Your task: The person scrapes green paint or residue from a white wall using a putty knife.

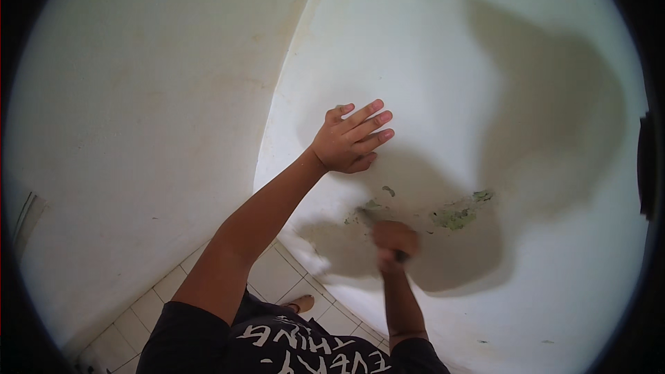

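My left hand lies against the white wall with its fingers spread, holding nothing. Lower down and to the right, my right hand is closed round a scraper, blurred by motion. The end of its dark handle shows below the fist, and its greyish blade points up and left at the wall. The blade is at a small damaged spot where green shows through the white paint. Right of my fist is a larger bare green patch with ragged, flaking edges. Whether the blade touches the wall I cannot tell.
A second wall meets the white one at a corner on the left. White floor tiles and my foot show below. Shadows of my arms and head fall on the wall. A dark object stands at the far right edge.
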`<state>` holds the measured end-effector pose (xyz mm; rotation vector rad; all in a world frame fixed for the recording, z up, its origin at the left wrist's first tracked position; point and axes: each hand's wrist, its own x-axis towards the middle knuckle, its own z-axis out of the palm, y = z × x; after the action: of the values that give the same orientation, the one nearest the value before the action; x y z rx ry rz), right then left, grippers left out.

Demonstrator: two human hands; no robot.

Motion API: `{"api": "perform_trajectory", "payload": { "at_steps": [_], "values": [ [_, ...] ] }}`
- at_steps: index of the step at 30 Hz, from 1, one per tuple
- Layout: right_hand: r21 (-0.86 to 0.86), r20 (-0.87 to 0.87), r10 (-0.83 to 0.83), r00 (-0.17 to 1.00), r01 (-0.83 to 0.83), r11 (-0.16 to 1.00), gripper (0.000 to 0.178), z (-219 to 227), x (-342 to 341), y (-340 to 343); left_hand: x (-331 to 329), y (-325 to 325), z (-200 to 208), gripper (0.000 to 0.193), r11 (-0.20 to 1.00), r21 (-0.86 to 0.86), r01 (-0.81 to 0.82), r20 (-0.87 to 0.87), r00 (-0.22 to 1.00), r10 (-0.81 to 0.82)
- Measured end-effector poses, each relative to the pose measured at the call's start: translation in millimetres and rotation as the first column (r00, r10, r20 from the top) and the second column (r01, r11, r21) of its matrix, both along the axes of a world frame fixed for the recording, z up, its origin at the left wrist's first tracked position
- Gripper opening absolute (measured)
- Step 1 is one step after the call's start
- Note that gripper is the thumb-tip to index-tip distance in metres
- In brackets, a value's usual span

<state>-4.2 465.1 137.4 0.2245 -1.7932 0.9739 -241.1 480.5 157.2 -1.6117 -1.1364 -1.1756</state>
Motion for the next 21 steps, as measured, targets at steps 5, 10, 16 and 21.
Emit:
{"api": "perform_trajectory", "payload": {
  "at_steps": [5, 10, 16, 21],
  "values": [
    [0.111, 0.261, -0.105, 0.96, 0.078, 0.991, 0.047, -39, -11, 1, 0, 3, -5, 0.059, 1.0, -0.019, 0.02, 0.018, 1.0, -0.02],
    [-0.023, -0.006, 0.117, 0.993, -0.117, 0.993, 0.038, -4, 4, -6, -5, -7, -7, 0.053, 1.0, 0.001, -0.031, 0.014, 0.999, 0.031],
    [0.204, 0.423, -0.177, 0.888, 0.097, 0.974, 0.034, -89, -11, -8, -3, 1, -12, 0.052, 1.0, 0.004, 0.01, 0.039, 0.999, -0.011],
    [0.247, 0.022, -0.04, 0.999, 0.034, 0.969, 0.055, 24, 1, -33, 1, -3, -2, 0.045, 0.999, -0.045, -0.009, 0.029, 1.0, 0.01]
  ]
}}
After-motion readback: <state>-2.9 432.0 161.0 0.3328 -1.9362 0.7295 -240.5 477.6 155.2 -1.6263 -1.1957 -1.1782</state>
